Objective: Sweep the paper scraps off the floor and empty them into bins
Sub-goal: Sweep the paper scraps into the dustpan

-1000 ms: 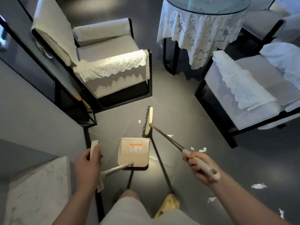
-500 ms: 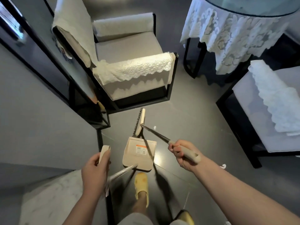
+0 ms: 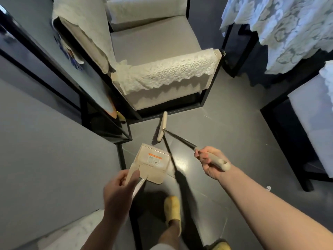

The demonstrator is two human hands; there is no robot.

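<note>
On the left, my left hand (image 3: 119, 188) curls round the top of the dustpan's upright handle, thumb laid along it. The dustpan (image 3: 152, 164) hangs just ahead of that hand, low over the dark floor (image 3: 225, 141); whether it touches I cannot tell. I see no scraps inside it from here.

Just beyond the pan, up and to its right, the broom head (image 3: 161, 126) stands at the foot of the armchair (image 3: 162, 69). Its long axis runs from near the chair base back toward the pan, bristles facing left. The shaft slants from the head down to my right hand (image 3: 210, 162), which is wrapped tight round the pale grip.

The only paper scrap (image 3: 268, 188) I can make out lies far to the right, well apart from broom and pan, beside the dark leg of the second chair (image 3: 306, 123). So it sits off my right hand's side, the nearer one; I judge the broom must swing right, head turned across, before the pan follows.

The floor is smooth and glossy, hemmed by a grey wall (image 3: 45, 141) on the left and a lace tablecloth (image 3: 279, 33) top right.
</note>
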